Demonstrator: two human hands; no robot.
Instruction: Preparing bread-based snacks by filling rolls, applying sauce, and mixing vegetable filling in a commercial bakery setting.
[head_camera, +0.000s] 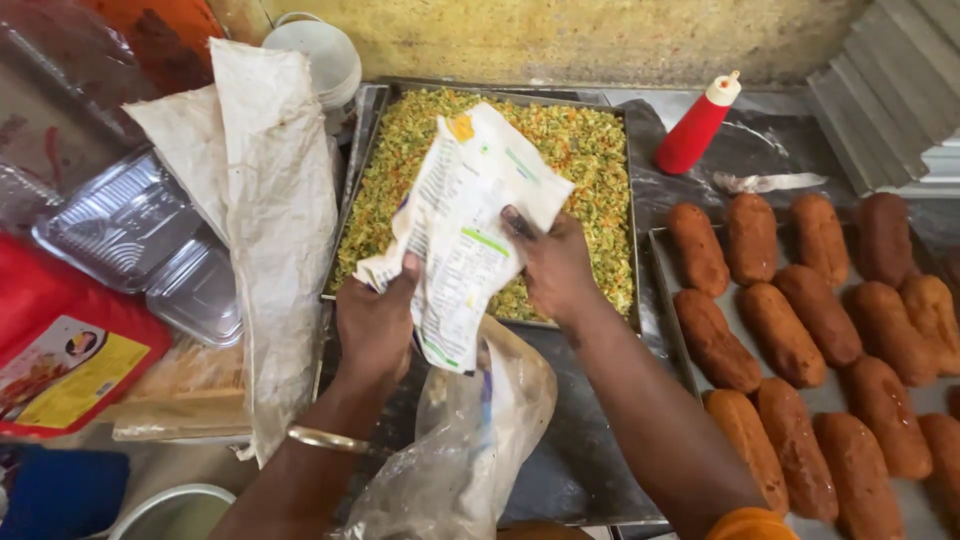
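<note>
Crumpled white paper sheet (460, 235), covered in small print with green and orange marks, held above a tray (630, 200) of chopped filling; left hand (375, 320) pinches its lower edge. Right hand (555, 265) grips its right side, fingers clamped on it.

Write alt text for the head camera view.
Two bare hands, left hand and right hand, hold a crumpled white printed paper sheet over a metal tray of chopped green and orange mix. Brown fried oblong rolls fill a tray on the right, behind them a red squeeze bottle.
</note>
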